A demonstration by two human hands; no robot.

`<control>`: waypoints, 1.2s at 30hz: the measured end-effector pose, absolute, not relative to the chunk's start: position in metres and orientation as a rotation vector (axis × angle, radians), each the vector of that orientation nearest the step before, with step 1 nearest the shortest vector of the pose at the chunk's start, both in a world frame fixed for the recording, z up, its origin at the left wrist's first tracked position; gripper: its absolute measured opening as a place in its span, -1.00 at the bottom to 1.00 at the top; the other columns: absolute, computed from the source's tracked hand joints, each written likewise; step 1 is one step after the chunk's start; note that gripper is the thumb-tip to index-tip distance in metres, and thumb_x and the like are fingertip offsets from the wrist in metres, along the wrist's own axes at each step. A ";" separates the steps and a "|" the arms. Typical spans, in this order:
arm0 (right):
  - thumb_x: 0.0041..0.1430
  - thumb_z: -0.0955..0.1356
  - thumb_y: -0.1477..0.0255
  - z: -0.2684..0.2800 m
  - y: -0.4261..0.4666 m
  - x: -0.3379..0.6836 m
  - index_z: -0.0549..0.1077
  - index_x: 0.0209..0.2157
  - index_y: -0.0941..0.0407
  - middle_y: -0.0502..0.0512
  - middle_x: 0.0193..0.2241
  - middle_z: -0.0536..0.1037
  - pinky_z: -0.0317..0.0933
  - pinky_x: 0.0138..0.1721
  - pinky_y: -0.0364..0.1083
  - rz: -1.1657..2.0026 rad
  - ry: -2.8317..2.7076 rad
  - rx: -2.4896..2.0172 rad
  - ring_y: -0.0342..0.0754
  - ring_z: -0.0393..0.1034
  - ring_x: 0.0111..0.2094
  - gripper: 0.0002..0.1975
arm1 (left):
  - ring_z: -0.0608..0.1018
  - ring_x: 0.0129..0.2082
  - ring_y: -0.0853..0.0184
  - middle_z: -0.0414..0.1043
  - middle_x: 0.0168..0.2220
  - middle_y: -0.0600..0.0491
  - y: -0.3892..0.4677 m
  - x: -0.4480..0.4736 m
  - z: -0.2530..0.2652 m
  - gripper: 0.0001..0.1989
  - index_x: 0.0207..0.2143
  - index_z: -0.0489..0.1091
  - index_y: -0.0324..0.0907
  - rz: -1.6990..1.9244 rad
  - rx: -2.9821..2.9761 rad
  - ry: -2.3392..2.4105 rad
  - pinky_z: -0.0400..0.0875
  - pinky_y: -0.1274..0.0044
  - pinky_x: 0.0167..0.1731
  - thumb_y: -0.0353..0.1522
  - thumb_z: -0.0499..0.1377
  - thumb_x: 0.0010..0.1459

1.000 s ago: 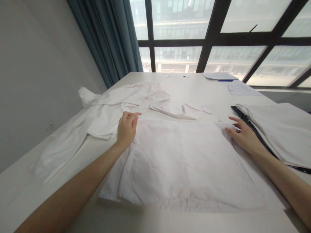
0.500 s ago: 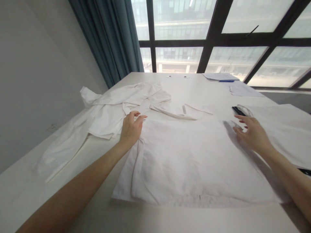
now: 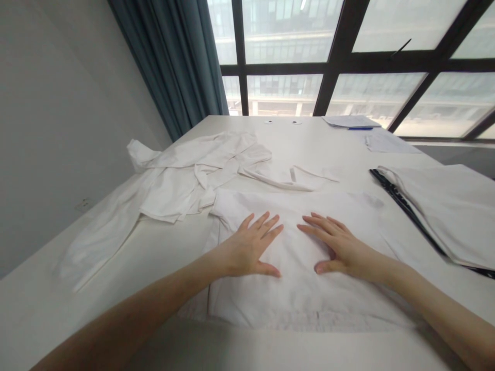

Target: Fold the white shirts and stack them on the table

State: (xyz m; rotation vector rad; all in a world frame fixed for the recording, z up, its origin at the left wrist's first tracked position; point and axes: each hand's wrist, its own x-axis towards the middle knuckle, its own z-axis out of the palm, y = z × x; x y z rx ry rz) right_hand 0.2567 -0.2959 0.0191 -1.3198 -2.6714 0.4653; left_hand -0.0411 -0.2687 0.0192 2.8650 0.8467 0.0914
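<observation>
Beneath the wide-spread, empty fingers [image 3: 274, 234] of the left hand [image 3: 249, 251] and right hand [image 3: 340, 248] lies creased white fabric [image 3: 294, 304], probably light, soft and floppy, best taken by its far edge [image 3: 294, 198] beyond them.

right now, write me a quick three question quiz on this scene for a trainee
1. What lies directly under the person's bare left hand?
A) blue fabric curtain
B) flat-laid white cloth
C) thin white paper
2. True or false: the person's bare right hand is curled into a fist.
3. What colour shows along the left edge of the separate white fabric on the white table's right side?

Key: 1. B. 2. False; it is spread open. 3. Black.
</observation>
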 end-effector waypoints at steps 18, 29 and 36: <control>-0.03 0.31 -0.21 0.007 -0.346 0.273 -0.14 0.39 -0.05 0.23 0.36 0.05 -0.04 0.22 0.39 0.280 -2.759 -1.183 0.31 -0.07 0.34 0.08 | -0.04 0.38 -0.06 -0.05 0.37 -0.29 -0.274 -0.037 0.024 -0.15 0.33 0.04 -0.29 0.084 2.920 0.862 -0.13 0.08 0.27 0.11 0.03 0.20; 0.35 0.19 0.13 0.017 -0.353 0.263 -0.09 0.37 -0.17 0.01 0.36 0.06 0.01 0.24 0.29 0.228 -2.691 -1.313 0.13 -0.05 0.35 -0.37 | 0.06 0.36 -0.05 -0.07 0.39 -0.15 -0.321 -0.027 0.031 -0.38 0.33 0.05 0.07 0.177 2.897 0.311 -0.01 0.05 0.25 0.02 -0.04 0.30; 0.36 0.19 0.16 0.015 -0.357 0.270 -0.05 0.36 -0.19 -0.02 0.36 0.06 -0.01 0.25 0.26 0.112 -2.680 -1.421 0.10 -0.04 0.35 -0.41 | 0.06 0.35 -0.13 -0.13 0.41 -0.09 -0.323 -0.040 0.033 -0.44 0.29 0.12 0.20 0.172 2.844 0.311 -0.03 -0.04 0.22 0.01 0.01 0.28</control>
